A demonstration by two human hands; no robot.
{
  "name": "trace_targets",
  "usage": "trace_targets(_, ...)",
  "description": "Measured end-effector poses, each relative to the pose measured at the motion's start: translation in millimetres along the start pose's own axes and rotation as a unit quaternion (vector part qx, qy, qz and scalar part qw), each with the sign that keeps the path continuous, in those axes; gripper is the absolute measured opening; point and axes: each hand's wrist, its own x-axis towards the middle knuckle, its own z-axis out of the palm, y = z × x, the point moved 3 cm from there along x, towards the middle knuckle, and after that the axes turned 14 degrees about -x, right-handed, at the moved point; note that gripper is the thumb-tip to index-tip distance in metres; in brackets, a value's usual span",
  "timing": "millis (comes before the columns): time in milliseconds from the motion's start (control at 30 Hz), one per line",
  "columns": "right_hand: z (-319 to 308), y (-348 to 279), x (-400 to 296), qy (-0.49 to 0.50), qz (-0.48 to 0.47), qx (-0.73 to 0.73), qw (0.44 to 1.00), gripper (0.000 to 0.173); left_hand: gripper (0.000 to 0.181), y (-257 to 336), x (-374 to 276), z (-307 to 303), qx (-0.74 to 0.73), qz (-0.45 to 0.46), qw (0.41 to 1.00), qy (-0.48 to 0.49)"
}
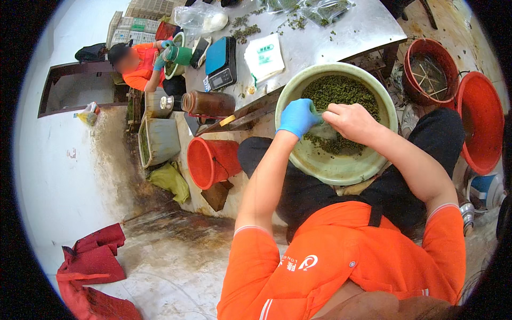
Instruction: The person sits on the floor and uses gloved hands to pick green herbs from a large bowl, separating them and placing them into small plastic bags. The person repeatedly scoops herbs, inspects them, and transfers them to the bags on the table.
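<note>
A large pale green plastic basin (336, 174) rests at my lap, with a heap of small green berries or buds (344, 94) inside. Over the basin, my left hand (299, 117), in a blue glove, grips one side of a clear plastic bag (325, 131). My bare right hand (352, 122) pinches the bag's edge close beside it. The bag hangs just above the heap; how much it holds is hard to tell.
A metal table (320, 44) with a blue-topped scale (221, 60), a stack of printed bags (265, 58) and a brown jar (208, 103) stands ahead. Red buckets (214, 162) flank me. A co-worker (140, 66) sits at the upper left.
</note>
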Motion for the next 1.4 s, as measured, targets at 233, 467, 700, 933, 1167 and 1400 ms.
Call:
trace_targets(233,-16,-4,3,-0.030,-0.022,-0.055,0.998,0.018,0.031,7,3,-15,0.026,-0.008,1.000,-0.005)
trace_targets(467,-11,-11,-8,-0.166,-0.016,-0.106,0.980,0.011,0.023,24,-10,4,0.039,-0.013,0.999,-0.028)
trace_targets(700,-11,7,-41,-0.160,0.049,-0.094,0.981,0.007,0.035,12,-11,-2,-0.467,-0.130,0.875,-0.019)
trace_targets(933,-11,22,-47,-0.221,0.082,-0.078,0.969,0.007,0.086,2,40,75,-0.085,0.026,0.971,0.220)
trace_targets(1167,-13,22,-36,-0.216,0.061,-0.072,0.972,0.007,0.035,-23,60,85,-0.311,0.013,0.927,0.210)
trace_targets(1400,-25,35,-20,-0.099,0.079,-0.014,0.992,0.008,0.030,25,6,-10,-0.615,-0.049,0.782,0.094)
